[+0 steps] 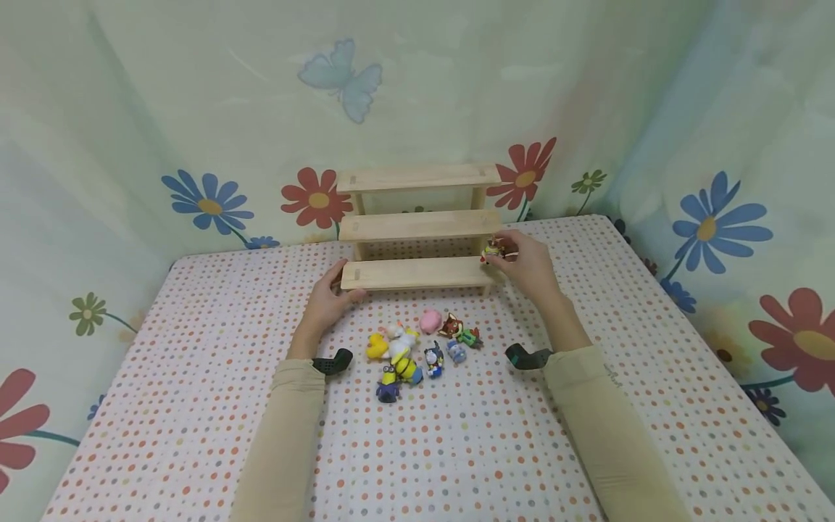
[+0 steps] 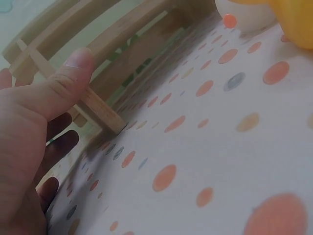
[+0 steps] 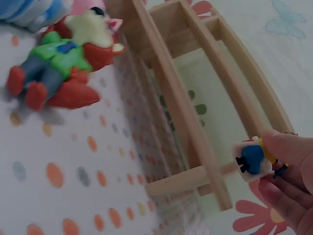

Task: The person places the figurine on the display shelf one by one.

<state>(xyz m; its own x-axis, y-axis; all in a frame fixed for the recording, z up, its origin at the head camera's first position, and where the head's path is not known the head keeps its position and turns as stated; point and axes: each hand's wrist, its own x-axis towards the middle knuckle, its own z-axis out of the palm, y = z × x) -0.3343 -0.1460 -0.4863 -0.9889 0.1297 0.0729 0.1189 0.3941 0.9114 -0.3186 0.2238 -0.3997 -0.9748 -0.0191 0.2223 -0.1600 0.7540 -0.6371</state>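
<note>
1. While the left hand lies around the left end of the lowest board, centre of the frame, its thumb is extended and its fingers loosely spread; firm contact cannot be confirmed.
2. Right of centre, the right hand pinches a yellow-and-blue figurine between thumb and fingers, over the right end of that board; whether its feet touch the wood is unclear.
3. The three-tier wooden stand occupies the upper middle of the frame, with no figurine visible on it except the one in the grasp.
4. Below it, at lower centre, lie a purple-clothed Minion, a second Minion, a yellow toy, a blue-and-white figurine, a green-shirted fox figurine and a round pink toy, among others, on the dotted cloth.
5. Judged by this arrangement, placement is at an early stage: the held figurine is not yet released, and the grouped toys are unshelved.
</note>
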